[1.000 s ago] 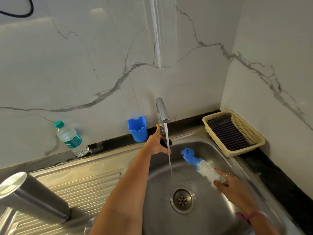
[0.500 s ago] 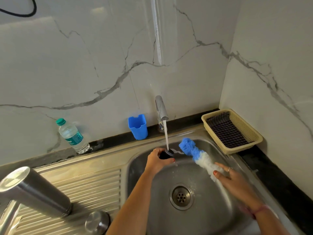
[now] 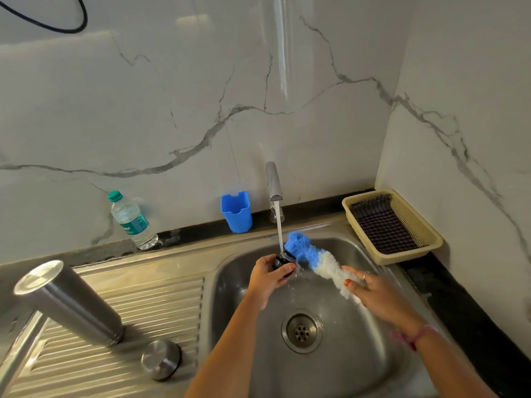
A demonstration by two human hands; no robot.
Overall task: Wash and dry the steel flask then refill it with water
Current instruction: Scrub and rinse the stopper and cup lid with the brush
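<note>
Water runs in a thin stream from the tap (image 3: 273, 179) and I have my left hand (image 3: 268, 275) right under it, fingers curled round a small dark stopper (image 3: 281, 261), so the flow lands on it directly. My right hand (image 3: 370, 288) grips the bottle brush (image 3: 316, 258) near its white end, with the blue tip angled up towards the stopper. That keeps the bristles close to the stream, handy for scrubbing. The hands are apart, each closed on its own thing, both low over the sink (image 3: 388, 369) so that splashes fall into the bowl near the drain (image 3: 301, 331).

The steel flask (image 3: 69, 301) is well off to my left on the ribbed draining board (image 3: 161, 305), standing mouth down, I judge, so it can drip along the grooves. Its round metal cap (image 3: 161, 359) lies just beside it on the same ridges.

The flask is a smooth brushed cylinder with a flat shiny end. The brush looks soft and fluffy, blue at the head and white below. The sink is dull polished steel, wet and streaked.

At the back a clear plastic water bottle (image 3: 130, 221) with a green lid leans by the marble wall, and a blue plastic cup (image 3: 236, 212) stands beside the tap. At the right a cream mesh basket (image 3: 431, 239) holds a dark checked cloth (image 3: 380, 222), likely meant for drying.
</note>
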